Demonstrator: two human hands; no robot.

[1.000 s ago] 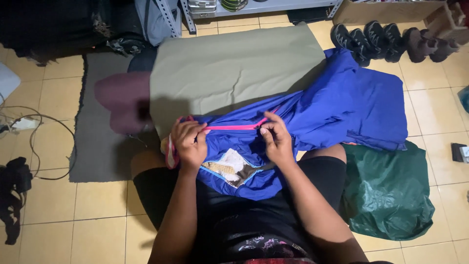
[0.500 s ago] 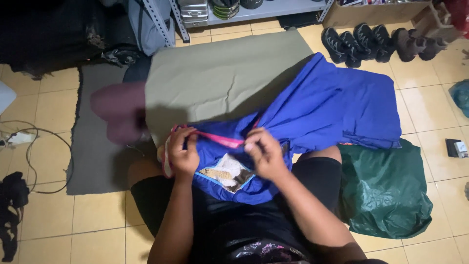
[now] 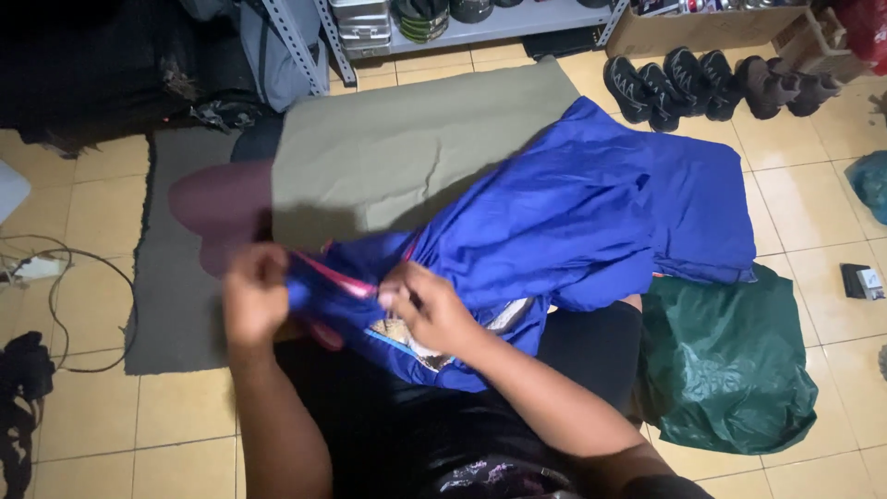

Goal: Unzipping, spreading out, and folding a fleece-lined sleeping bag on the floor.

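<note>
Head view. Blue jacket [image 3: 591, 212]: spread from lower centre to right of frame, over a khaki cloth [image 3: 407, 139], on the lap of a seated person. Pink zipper [image 3: 333, 275]: stretched between both hands at lower centre-left. Left hand [image 3: 254, 296]: fingers closed on the jacket's zipper end, blurred. Right hand [image 3: 430, 310]: fingertips pinched on the zipper edge. Green bag [image 3: 730, 360]: lower right, on tiled floor. Shoes [image 3: 711, 79]: lined up at upper right. Grey mat [image 3: 180, 268]: at left

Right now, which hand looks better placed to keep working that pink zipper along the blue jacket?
Probably the right hand: it pinches the pink zipper mid-run, while the left hand grips the blue jacket end.
</note>
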